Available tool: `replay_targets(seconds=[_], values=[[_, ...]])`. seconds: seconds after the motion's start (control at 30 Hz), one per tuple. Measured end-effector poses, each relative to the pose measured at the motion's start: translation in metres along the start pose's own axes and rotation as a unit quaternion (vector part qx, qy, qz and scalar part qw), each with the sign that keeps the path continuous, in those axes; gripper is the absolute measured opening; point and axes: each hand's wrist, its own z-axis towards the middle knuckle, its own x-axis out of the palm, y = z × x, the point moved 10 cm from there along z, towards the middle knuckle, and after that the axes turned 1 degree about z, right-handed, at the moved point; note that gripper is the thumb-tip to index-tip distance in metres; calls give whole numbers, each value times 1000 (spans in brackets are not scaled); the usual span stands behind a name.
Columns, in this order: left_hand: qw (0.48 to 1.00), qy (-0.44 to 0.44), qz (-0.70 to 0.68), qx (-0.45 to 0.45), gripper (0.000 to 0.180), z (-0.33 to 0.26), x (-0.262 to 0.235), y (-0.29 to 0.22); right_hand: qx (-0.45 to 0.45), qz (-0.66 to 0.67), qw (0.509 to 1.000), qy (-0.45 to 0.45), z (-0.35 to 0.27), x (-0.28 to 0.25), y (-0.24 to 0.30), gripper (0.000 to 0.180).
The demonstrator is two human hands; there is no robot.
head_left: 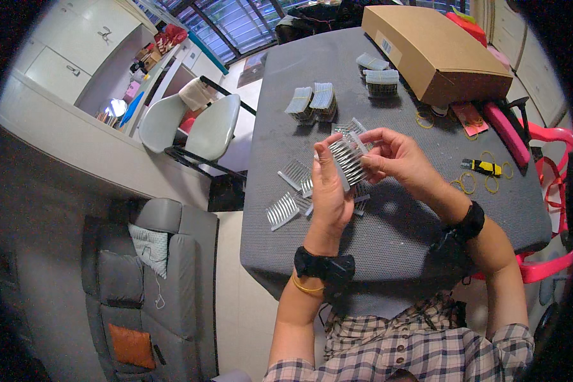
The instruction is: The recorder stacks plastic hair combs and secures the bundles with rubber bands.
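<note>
Over the grey table, my left hand (330, 194) is closed around a small stack of comb-like pieces (346, 162) with silvery metal teeth and pale strips along their edges. My right hand (395, 158) pinches the right side of the same stack between thumb and fingers. Loose comb-like pieces (282, 211) lie scattered on the cloth to the left of and beneath my hands, partly hidden by them. Farther off stand banded bundles of similar pieces (323, 102), pale strips up, with more bundles (382, 83) beside the carton.
A brown cardboard box (436, 51) occupies the table's far right. Yellow rubber bands (466, 183), a yellow-black cutter (482, 167), a pink card (470, 119) and a long pink object (507, 135) lie at the right. Pale chairs (213, 127) and a grey sofa (172, 274) stand left.
</note>
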Motion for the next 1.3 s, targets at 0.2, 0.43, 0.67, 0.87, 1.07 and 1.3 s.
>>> replay_targets(seconds=[0.2, 0.43, 0.67, 0.87, 1.07, 1.3], values=[[999, 4, -1, -33, 57, -1, -6, 10, -33, -275, 961, -19, -5, 1, 17, 34], [998, -11, -9, -57, 56, 2, -15, 14, -41, -313, 948, -43, 16, -23, 25, 36], [991, -86, -89, -42, 52, 5, -34, 6, -68, -671, 730, -108, 54, -39, 14, 47], [990, -59, -118, -44, 56, 6, -32, 7, -49, -603, 785, -135, 63, -46, 4, 38], [985, -65, -145, -73, 51, 6, -32, 17, -84, -405, 902, -126, 62, -89, -7, 29], [991, -37, -115, -57, 53, 6, -27, 15, -32, -74, 993, -84, 16, -63, 5, 38]])
